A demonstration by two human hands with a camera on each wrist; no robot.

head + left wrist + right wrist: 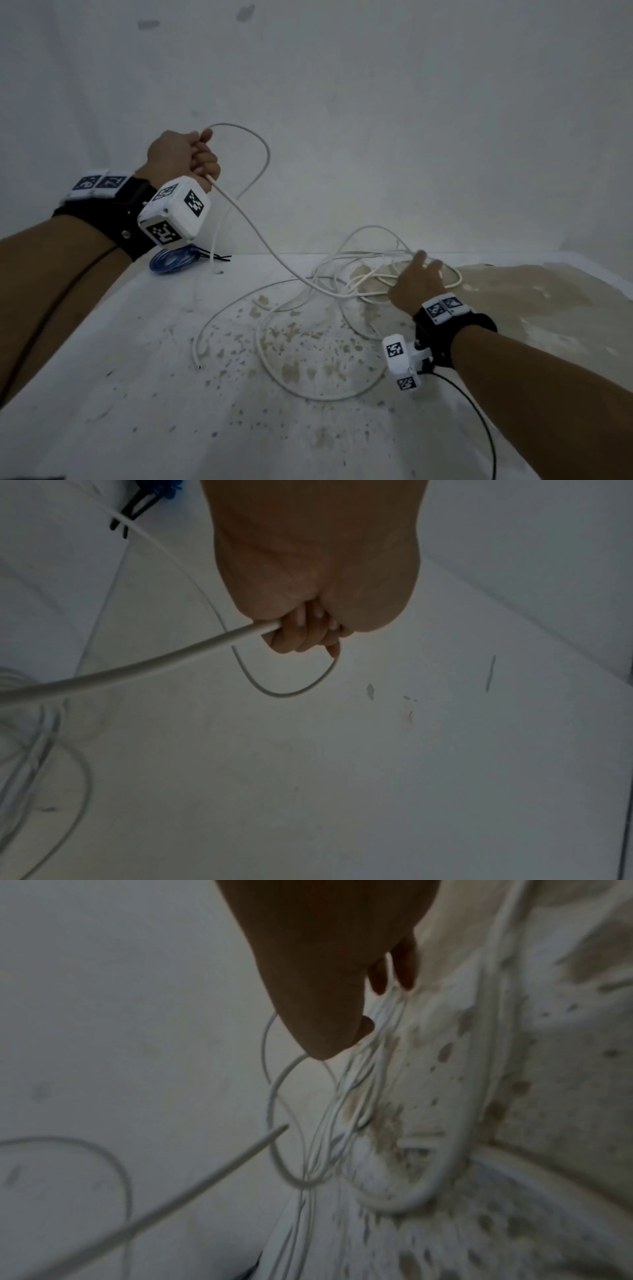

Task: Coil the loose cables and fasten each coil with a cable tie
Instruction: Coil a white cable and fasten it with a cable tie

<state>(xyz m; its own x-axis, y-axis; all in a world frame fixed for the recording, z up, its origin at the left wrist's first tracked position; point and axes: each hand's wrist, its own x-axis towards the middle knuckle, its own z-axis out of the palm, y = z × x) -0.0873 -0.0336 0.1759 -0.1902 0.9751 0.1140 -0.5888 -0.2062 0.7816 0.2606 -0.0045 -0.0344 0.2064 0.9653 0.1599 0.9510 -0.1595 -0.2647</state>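
Note:
My left hand [186, 159] is raised above the table's left side and grips a white cable [253, 226] in its fist. One loop arcs out of the top of the fist and hangs down beside it. From the fist's underside [304, 634] the white cable [137, 666] runs down right into a loose tangle [356, 281] on the table. My right hand [416, 281] reaches over that tangle with fingers extended. Its fingertips [394, 972] touch several strands of the white cable [342, 1096]; no closed grip shows. A free cable end [198, 363] lies at the front left.
A tied blue cable coil [169, 263] lies at the table's back left below my left wrist, with black cable ties [217, 257] beside it. The white table [137, 394] is stained and speckled brown, most at the right. A pale wall [376, 102] stands close behind.

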